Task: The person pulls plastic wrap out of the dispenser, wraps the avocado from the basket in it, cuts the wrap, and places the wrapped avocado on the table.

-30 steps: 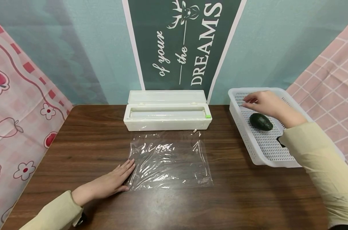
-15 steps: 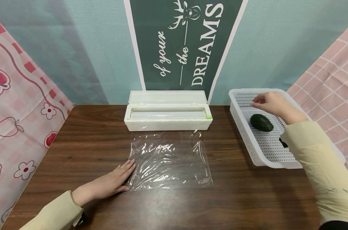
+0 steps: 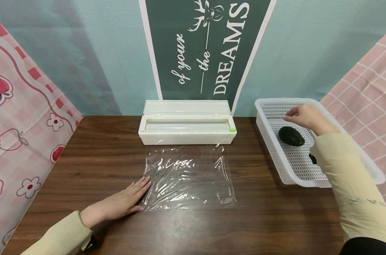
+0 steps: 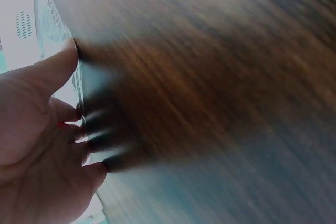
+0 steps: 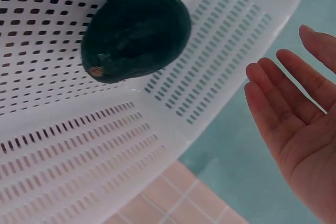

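Note:
A sheet of clear plastic wrap (image 3: 186,180) lies spread on the brown wooden table (image 3: 269,219). My left hand (image 3: 121,202) rests on its left edge with the fingers straight. Behind the sheet stands a long white wrap dispenser (image 3: 186,138) with its lid raised and a roll inside. At the right, my right hand (image 3: 311,118) hovers over the white perforated basket (image 3: 275,156), holding nothing. A dark green avocado (image 3: 291,136) lies in the basket below that hand. In the right wrist view, the relaxed fingers are apart from the avocado (image 5: 136,35).
A small dark thing (image 3: 312,158) shows beside the right sleeve in the basket; its kind is hidden. A green slider (image 3: 232,129) sits at the dispenser's right end. Cloth hangings surround the table at the back and sides.
My right hand has shifted to the right and slightly down over the basket. My left hand stays on the wrap, and the avocado has not moved.

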`<state>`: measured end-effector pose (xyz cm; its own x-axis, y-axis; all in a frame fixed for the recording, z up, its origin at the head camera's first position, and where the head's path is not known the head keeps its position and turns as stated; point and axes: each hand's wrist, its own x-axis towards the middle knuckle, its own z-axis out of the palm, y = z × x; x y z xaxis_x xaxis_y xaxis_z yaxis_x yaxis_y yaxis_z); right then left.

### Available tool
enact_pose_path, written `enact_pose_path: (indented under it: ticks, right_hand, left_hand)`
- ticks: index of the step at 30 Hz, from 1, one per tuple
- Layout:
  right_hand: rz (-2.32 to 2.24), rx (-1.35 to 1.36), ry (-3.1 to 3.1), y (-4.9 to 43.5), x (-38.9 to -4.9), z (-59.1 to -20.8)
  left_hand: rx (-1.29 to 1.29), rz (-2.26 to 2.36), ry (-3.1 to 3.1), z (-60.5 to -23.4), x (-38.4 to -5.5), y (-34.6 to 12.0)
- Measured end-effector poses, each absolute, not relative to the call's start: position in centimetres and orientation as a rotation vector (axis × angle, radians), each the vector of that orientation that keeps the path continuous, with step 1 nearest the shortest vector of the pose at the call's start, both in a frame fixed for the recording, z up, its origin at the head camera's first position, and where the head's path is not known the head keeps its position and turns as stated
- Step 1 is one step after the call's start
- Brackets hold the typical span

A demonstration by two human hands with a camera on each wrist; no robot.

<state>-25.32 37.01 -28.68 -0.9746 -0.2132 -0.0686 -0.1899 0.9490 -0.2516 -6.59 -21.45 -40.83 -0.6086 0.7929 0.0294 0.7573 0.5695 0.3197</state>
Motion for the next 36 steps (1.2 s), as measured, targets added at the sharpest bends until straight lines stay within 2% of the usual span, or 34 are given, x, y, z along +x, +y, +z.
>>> enact_pose_path:
  ticks: [17,36]
  right_hand:
    - [-0.443,-0.186,2.918,38.3,-25.8,-31.3]
    - [-0.249,-0.197,2.88,38.4,-26.1,-32.9]
  left_hand:
    - [1.356,0.447,2.698,-41.1,-6.7,-21.6]
    - [1.302,0.479,2.672,-40.7,-6.5,-21.5]
